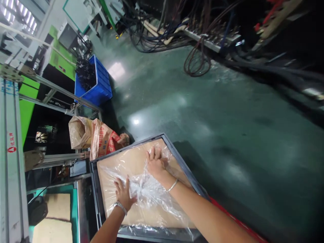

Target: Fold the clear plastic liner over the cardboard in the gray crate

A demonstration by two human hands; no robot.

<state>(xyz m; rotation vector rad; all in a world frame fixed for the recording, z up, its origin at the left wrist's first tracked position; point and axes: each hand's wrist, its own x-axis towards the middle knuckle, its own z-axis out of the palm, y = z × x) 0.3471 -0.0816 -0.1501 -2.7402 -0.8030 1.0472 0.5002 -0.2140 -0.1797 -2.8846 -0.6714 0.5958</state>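
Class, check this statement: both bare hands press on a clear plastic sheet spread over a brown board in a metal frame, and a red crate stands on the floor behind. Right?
Not quite. The head view shows the crate is blue, not red. The left hand and right hand do press the plastic sheet on the board.

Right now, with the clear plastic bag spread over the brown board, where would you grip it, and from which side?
Probably at the bunched, crinkled middle of the plastic bag, coming from above on the near side. The film gathers into folds there, between the left hand and right hand; elsewhere it lies flat on the brown board inside the metal frame, offering little to pinch.
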